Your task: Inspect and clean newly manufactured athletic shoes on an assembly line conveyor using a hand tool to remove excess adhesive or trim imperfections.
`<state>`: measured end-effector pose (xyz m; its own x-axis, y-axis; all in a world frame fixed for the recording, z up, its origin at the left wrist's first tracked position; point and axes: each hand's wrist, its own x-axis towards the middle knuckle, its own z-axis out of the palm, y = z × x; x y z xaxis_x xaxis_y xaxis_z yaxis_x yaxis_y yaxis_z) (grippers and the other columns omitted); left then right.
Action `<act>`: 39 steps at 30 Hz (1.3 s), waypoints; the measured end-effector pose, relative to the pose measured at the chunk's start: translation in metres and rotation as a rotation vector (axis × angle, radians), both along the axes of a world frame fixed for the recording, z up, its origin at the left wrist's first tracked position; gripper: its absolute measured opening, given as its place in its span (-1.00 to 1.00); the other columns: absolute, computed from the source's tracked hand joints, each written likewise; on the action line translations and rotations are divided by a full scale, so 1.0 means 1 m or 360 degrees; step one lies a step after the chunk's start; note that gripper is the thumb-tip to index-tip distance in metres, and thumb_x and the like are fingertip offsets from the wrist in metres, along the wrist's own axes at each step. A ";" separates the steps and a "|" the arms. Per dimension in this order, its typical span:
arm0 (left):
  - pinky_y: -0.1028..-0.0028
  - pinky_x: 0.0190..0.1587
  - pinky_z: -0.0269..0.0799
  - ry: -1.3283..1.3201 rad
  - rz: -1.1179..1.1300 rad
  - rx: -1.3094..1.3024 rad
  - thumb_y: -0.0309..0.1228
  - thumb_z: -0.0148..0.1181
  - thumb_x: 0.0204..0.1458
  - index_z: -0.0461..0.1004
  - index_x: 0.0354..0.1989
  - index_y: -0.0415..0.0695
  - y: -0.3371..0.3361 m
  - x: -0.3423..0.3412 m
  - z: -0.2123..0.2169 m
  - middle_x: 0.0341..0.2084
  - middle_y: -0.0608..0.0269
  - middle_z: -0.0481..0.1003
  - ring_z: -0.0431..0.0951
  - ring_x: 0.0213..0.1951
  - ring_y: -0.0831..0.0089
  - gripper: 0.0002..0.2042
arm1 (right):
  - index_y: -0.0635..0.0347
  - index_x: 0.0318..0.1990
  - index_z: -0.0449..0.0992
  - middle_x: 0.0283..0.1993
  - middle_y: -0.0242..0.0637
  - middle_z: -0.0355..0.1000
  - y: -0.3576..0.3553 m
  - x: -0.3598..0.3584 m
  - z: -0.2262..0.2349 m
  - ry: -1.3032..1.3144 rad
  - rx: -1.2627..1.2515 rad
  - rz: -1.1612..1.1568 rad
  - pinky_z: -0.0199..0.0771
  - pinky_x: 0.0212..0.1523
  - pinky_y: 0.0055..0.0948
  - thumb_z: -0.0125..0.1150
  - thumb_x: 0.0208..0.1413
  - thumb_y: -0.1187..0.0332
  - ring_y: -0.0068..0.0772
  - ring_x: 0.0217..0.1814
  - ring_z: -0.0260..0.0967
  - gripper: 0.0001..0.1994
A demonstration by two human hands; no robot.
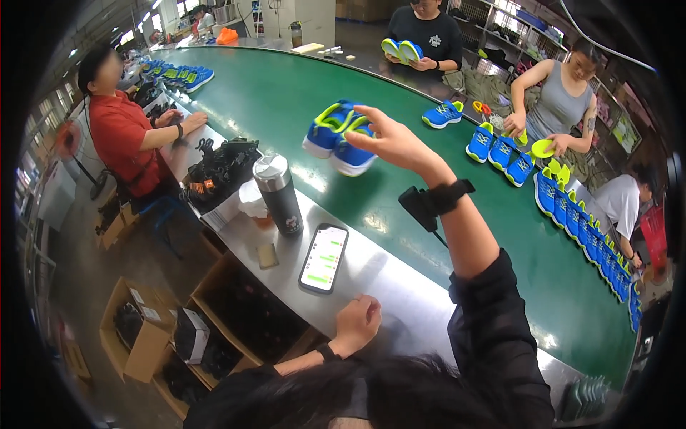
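**Currently: one pair of shoes at the hand, many already lined up along the belt**

Right hand (395, 141) is stretched out over the green belt (286, 93), fingers spread and loose, its fingertips at or just touching a pair of blue shoes (337, 137) with yellow-green trim. Whether that pair rests on the belt or is partly lifted cannot be told; no firm grasp shows. A black strap with a small box sits on that wrist.

Left hand (357, 322) is curled into a loose fist, holding nothing, resting on the steel ledge (400, 286) close to the body. Just beyond it lie a phone (324, 258) with a lit screen and a dark steel flask (279, 193).

Progress, as judged: a long row of shoes (586, 236) lies far right of the reaching hand, and another group (179, 75) at the far left end. Other workers across the belt handle soles and shoes. The pair at the hand looks to be the one item in process here.
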<state>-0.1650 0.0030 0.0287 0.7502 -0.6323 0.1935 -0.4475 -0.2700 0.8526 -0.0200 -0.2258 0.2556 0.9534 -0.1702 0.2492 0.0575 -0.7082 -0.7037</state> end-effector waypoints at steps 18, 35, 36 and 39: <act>0.46 -0.28 0.44 0.2188 -0.0767 -0.0745 -0.41 0.04 0.13 0.37 -0.22 -0.17 -0.235 0.014 -0.011 -0.43 0.27 0.41 0.48 -0.37 0.48 -0.88 | 0.30 0.10 0.43 0.00 -0.14 0.45 -0.184 -0.089 -0.072 0.1298 0.0125 -0.0139 0.50 -0.04 -0.40 0.07 0.19 0.02 -0.34 0.02 0.45 -0.48; 0.42 0.19 0.23 0.2022 -0.0919 -0.0489 -0.44 0.00 0.21 0.25 0.22 -0.25 -0.280 0.001 -0.048 0.10 0.18 0.36 0.33 0.12 0.43 -0.60 | -0.17 0.42 -0.12 0.41 -0.01 -0.08 -0.372 0.170 -0.244 -0.0508 0.2186 -0.0816 0.35 0.20 -0.15 -0.03 0.21 0.47 0.05 0.38 0.03 -0.33; 0.43 0.17 0.24 0.2085 -0.0914 -0.0484 -0.43 0.00 0.21 0.26 0.20 -0.25 -0.279 -0.003 -0.052 0.07 0.20 0.37 0.34 0.10 0.44 -0.61 | -0.24 0.42 -0.14 0.41 0.00 -0.08 -0.370 0.170 -0.246 -0.0589 0.2211 -0.0801 0.36 0.18 -0.15 -0.02 0.20 0.48 0.05 0.36 0.06 -0.31; 0.47 0.12 0.27 0.2259 -0.0942 -0.0494 -0.42 -0.02 0.22 0.30 0.15 -0.25 -0.278 -0.021 -0.056 -0.02 0.23 0.42 0.37 0.03 0.48 -0.65 | -0.28 0.39 -0.08 0.33 -0.01 0.03 -0.358 0.157 -0.243 -0.0693 0.2167 -0.1040 0.51 -0.04 -0.24 0.04 0.14 0.49 -0.03 0.13 0.25 -0.29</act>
